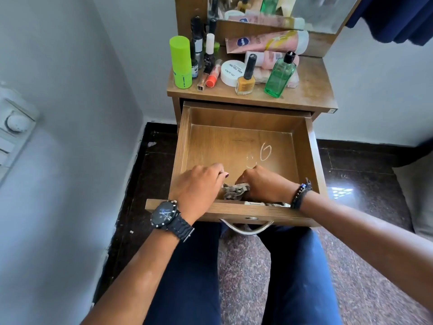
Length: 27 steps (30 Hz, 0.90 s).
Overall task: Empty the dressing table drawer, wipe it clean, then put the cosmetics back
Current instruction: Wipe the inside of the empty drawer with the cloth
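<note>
Pale blue-grey walls meet in a corner behind a wooden dressing table with a mirror above it. A switch panel sits on the left wall. The dark speckled stone floor reflects a bright window patch. Dark blue fabric hangs at upper right.

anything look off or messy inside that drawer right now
Yes: pale ring-shaped marks stain the drawer floor near its right side, just beyond the right hand, which grips the cloth. Otherwise the drawer is emptied.
</note>
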Available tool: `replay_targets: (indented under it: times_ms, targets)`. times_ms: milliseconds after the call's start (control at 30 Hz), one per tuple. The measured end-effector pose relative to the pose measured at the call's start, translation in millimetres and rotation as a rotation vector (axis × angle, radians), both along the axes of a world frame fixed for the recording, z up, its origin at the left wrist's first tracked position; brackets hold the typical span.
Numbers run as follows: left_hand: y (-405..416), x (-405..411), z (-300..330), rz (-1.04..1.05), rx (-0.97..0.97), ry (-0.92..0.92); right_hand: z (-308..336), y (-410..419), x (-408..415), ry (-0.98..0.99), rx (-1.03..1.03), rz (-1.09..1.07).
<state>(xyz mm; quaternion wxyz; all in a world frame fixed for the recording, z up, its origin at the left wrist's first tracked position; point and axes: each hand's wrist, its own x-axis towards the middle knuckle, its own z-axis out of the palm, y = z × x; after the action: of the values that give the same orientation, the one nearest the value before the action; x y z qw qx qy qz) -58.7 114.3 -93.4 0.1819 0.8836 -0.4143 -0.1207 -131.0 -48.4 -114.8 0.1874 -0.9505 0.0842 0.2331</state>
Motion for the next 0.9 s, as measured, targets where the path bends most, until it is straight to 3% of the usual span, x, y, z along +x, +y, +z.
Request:
replay_targets:
  times_ms: [133, 267, 433, 600, 767, 900]
  targets:
    - [-3, 2, -4, 0.006, 0.049, 0.065, -2, -7, 17, -0.093, -0.092, -0.032]
    - [-3, 5, -5, 0.023, 0.071, 0.066, -3, -38, 54, -0.236, -0.287, -0.221]
    - [-5, 5, -3, 0.025, 0.077, 0.075, 0, -52, 80, -0.253, -0.45, -0.269]
    - [-12, 6, -6, 0.018, 0.132, 0.059, 1, -48, 59, -0.218, -0.307, -0.209]
    - [-16, 3, -7, 0.026, 0.122, 0.013, 12, -15, 5, 0.067, 0.011, 0.021]
    - [-12, 2, -10, 0.025, 0.096, 0.037, 8, -11, -5, 0.031, -0.045, 0.059]
